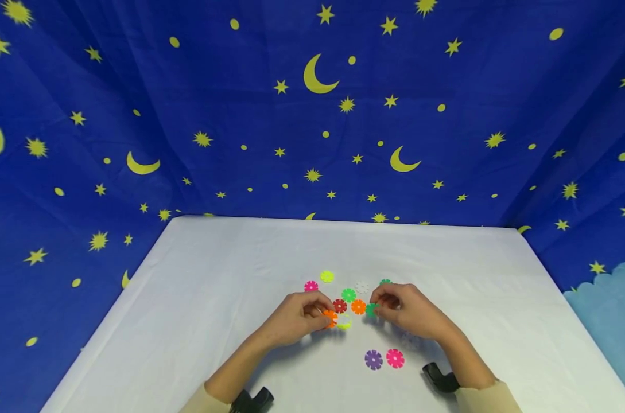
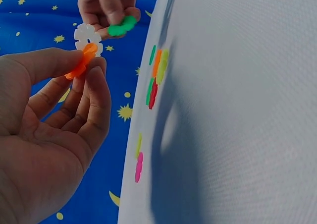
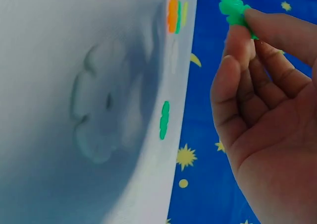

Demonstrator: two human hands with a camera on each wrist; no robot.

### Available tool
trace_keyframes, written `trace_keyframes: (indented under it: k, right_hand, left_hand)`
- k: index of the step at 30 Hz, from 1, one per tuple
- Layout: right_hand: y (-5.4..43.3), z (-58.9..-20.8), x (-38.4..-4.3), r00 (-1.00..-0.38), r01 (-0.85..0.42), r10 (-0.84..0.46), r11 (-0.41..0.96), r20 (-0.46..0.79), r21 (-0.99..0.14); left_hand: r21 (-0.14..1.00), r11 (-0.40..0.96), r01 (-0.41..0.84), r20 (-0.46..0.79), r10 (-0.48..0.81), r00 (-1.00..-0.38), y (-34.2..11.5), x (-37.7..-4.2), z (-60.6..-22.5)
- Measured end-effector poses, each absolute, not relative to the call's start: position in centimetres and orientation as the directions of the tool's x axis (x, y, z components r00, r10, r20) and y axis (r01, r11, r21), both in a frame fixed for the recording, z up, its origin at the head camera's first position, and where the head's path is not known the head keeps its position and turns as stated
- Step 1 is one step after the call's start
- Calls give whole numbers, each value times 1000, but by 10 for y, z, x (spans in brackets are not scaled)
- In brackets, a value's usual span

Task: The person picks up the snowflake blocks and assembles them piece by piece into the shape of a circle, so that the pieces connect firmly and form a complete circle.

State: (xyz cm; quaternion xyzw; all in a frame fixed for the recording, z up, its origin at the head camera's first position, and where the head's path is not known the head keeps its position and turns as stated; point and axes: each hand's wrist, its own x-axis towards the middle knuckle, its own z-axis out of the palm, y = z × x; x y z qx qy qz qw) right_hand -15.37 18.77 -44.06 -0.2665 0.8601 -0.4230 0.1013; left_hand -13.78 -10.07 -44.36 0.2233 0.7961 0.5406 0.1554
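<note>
My left hand (image 1: 298,316) pinches an orange flower-shaped notched disc (image 2: 81,63) between thumb and fingers. A whitish see-through disc (image 2: 81,32) is joined to the orange one at an angle, as the left wrist view shows. In my right hand (image 1: 412,310) a green notched disc (image 3: 232,8) is held between thumb and forefinger. Both hands are raised over the table, facing each other, with the green disc apart from the joined pair. Below them lie a dark red disc (image 1: 339,306), an orange disc (image 1: 358,307), a light green disc (image 1: 349,295) and a yellow disc (image 1: 344,326).
Farther back on the white table (image 1: 229,258) lie pink (image 1: 311,285), yellow (image 1: 327,276), white (image 1: 361,287) and green (image 1: 386,281) discs. Nearer are purple (image 1: 373,359) and pink (image 1: 395,358) discs. A clear disc (image 3: 81,105) lies under my right hand. Blue star-patterned cloth (image 1: 260,115) hangs behind.
</note>
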Motion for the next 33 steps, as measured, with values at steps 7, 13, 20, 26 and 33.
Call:
trace_keyframes:
  k: [7,13,20,26,33]
  right_hand:
    - [181,-432,-147,-857,-319,-513,458,47,-830]
    - [176,-425,-143,-857,-270,-515,400,29,-876]
    - [169,-425,-140,-853,-278,-521,397,34,-875]
    - [163,-425,-137,-841,-314,-537,389,65,-866]
    - [160,-424,-135,-820,-332,-566,347,86,-877]
  left_hand:
    - [947,274,169,4,517,-856,-101,-136,-443]
    - [944,257,208,60,484,-873,-100,-136,-443]
    - [946,224,232,106,464,-880,-98,-136,-443]
    - [950,210,232,107,479,-871,-97,-135,-443]
    - [948,212,238,110,484,-868,-96,-134,-442]
